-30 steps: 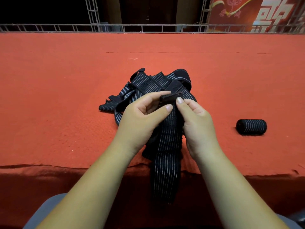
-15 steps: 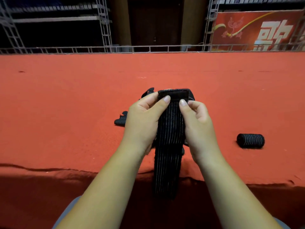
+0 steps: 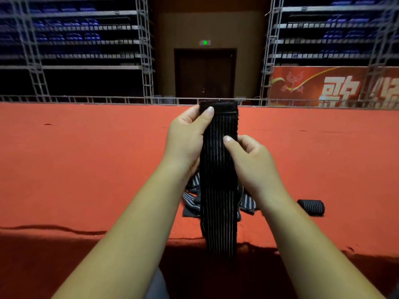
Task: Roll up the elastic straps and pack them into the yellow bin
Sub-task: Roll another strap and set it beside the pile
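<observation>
I hold a black elastic strap (image 3: 219, 190) with thin pale stripes upright in front of me; it hangs down past the table's front edge. My left hand (image 3: 186, 139) pinches its top end, by the plain black tab. Lower on its right edge, my right hand (image 3: 248, 160) grips it between thumb and fingers. Behind the strap a pile of loose straps (image 3: 191, 200) lies on the red cloth, mostly hidden. One rolled strap (image 3: 312, 207) rests on the cloth to the right. No yellow bin is in view.
The red-covered table (image 3: 86, 169) stretches wide to both sides, its front edge near my lap. A metal truss rail (image 3: 86, 99) runs along the far edge. Beyond are scaffolding, a dark door and a red banner (image 3: 334, 87).
Both hands have lifted the strap's end up off the pile and held it vertical. My right hand has slid down below the left. The view has tilted upward.
</observation>
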The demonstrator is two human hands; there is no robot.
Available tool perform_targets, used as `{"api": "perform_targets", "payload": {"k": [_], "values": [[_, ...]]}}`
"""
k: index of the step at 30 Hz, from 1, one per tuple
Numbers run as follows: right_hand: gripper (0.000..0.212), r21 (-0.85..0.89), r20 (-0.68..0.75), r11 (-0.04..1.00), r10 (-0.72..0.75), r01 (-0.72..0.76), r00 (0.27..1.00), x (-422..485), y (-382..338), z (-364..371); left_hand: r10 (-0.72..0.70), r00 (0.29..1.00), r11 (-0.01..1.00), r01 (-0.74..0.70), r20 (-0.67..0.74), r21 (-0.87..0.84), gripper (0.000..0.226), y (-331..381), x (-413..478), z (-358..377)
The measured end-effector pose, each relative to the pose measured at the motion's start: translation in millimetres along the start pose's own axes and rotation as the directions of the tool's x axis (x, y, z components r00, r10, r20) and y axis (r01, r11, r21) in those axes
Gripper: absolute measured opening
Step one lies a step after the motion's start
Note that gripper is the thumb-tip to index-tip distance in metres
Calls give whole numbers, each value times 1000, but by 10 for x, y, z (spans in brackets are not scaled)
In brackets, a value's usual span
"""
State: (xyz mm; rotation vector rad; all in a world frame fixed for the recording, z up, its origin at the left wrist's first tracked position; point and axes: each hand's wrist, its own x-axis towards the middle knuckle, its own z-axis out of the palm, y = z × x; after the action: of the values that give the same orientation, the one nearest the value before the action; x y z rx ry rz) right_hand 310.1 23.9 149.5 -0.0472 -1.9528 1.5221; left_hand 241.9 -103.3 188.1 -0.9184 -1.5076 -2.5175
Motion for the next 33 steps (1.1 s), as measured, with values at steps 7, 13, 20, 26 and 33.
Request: {"api": "perform_targets", "payload": {"k": [7,13,20,26,33], "values": [[37,126,185,982,114,-139,976,-15,-131,9,-42,999,999,42,-34,-18,17,198,38,12],[49,312,569,812,257,-494,781,-197,92,-12,-130,990,991,128,-58,-49,21,76,59,-16],[32,354,652,705,285,-614,703,-295,591,29,-201,971,979,204,-133,5,16,-433,73,-159],[17,342,596,684,371,-644,712,-245,1072,108,-211,961,968,231,-179,99,19,-972,71,-414],[30,225,631,677,446,-700,635,-204,1609,43,-249,944,910,304,-214,280,11,-1586,-172,-667]]}}
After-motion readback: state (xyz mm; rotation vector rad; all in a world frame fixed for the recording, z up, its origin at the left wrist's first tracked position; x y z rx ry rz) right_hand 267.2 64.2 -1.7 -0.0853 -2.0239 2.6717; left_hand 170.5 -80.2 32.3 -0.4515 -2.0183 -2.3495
